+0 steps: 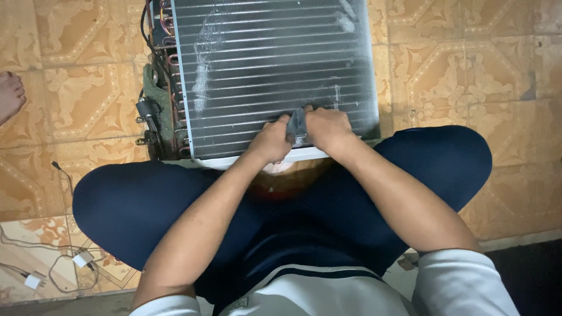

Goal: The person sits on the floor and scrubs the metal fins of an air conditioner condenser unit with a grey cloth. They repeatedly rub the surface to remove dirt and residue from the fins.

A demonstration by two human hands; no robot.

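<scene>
On the patterned tile floor [468, 64], just beyond the person's crossed legs, stands an air-conditioner coil [269, 70], its grey finned face turned up toward the camera and its fins running left to right. Both hands meet at the near edge of that face, close to the white frame strip [304, 154]. The left hand [270, 140] and the right hand [328, 127] are each curled closed around a small grey fin comb or brush [297, 126] pinched between them, which touches the fins; its exact kind is hard to tell. The two hands are equally near it, one on either side. The coil's long faces stretch away from the hands toward the far side, so most of the finned surface lies ahead of them. Copper tube bends [170, 58] and black wiring crowd the coil's left edge, while the right edge borders bare tile. A white charger with cable [82, 258] lies on the floor near left, well apart, and a bare foot [10, 93] shows at far left.
</scene>
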